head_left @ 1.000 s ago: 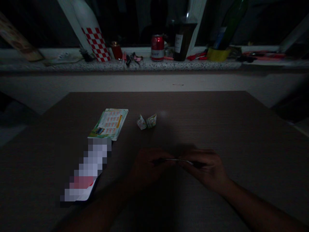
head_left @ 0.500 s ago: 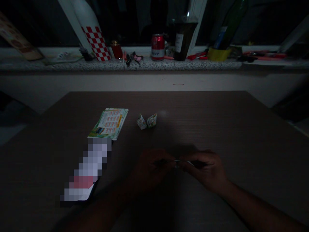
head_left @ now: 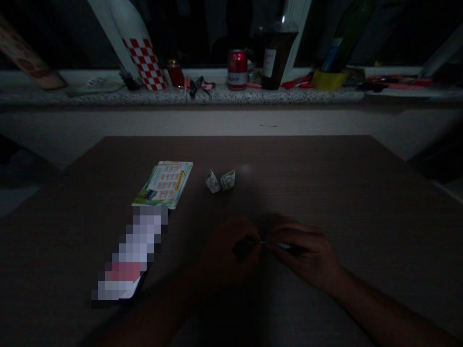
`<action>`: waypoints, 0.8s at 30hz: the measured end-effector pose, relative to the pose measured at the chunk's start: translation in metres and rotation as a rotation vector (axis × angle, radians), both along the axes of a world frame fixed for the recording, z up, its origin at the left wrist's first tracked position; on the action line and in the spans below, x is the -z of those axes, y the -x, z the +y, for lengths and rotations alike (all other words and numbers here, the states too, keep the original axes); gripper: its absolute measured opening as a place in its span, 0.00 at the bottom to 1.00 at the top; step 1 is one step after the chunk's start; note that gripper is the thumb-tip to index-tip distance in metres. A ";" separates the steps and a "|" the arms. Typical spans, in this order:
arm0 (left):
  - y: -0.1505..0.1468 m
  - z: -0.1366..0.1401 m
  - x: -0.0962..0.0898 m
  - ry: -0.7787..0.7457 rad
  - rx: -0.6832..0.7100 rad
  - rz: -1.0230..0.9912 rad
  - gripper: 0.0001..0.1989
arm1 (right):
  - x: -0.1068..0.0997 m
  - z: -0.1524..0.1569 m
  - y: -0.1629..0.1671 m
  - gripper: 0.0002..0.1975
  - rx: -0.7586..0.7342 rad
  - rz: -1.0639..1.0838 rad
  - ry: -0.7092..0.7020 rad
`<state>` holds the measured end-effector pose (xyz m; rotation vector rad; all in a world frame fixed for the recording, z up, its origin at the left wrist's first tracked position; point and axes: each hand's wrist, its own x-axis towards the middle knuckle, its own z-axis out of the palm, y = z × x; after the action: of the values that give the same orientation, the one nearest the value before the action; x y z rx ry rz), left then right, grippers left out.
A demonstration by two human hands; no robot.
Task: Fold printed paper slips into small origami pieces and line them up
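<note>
Above the near part of the table, my left hand (head_left: 233, 248) and my right hand (head_left: 306, 248) meet almost fingertip to fingertip. Both pinch a small piece of paper (head_left: 284, 245), of which only a thin pale edge shows; the fingers and the dim light hide the rest. Beyond my hands stand two small folded paper pieces (head_left: 227, 180), printed and pointed, side by side. To their left lies a stack of printed calendar cards (head_left: 164, 183), green and white with red figures.
A phone (head_left: 133, 255) with a blurred-out bright screen lies left of my left forearm, against the cards. On the granite windowsill (head_left: 224, 99) at the back stand a red can (head_left: 237, 70), a dark bottle (head_left: 277, 60), a red-and-white checkered bottle (head_left: 144, 62) and a yellow holder (head_left: 329, 79).
My left hand has turned a little, its fingers curling closer over the paper. My right fingers have shifted slightly on it. The things on the table stay put.
</note>
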<state>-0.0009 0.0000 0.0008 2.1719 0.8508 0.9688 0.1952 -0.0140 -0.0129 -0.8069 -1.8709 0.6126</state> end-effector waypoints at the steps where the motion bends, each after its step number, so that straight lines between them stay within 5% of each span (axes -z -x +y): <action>1: 0.000 0.000 0.000 -0.016 0.001 0.000 0.02 | 0.000 0.000 0.000 0.07 -0.004 -0.017 -0.018; 10: -0.003 -0.001 0.001 -0.169 0.000 0.071 0.03 | -0.003 -0.002 0.000 0.10 -0.083 -0.106 -0.105; 24: 0.003 0.002 -0.011 -0.100 0.021 0.051 0.04 | -0.008 -0.006 0.003 0.10 -0.050 0.009 -0.159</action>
<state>-0.0035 0.0018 0.0114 2.2941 0.8174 0.9685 0.1922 -0.0196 -0.0054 -0.6547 -1.9096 0.4899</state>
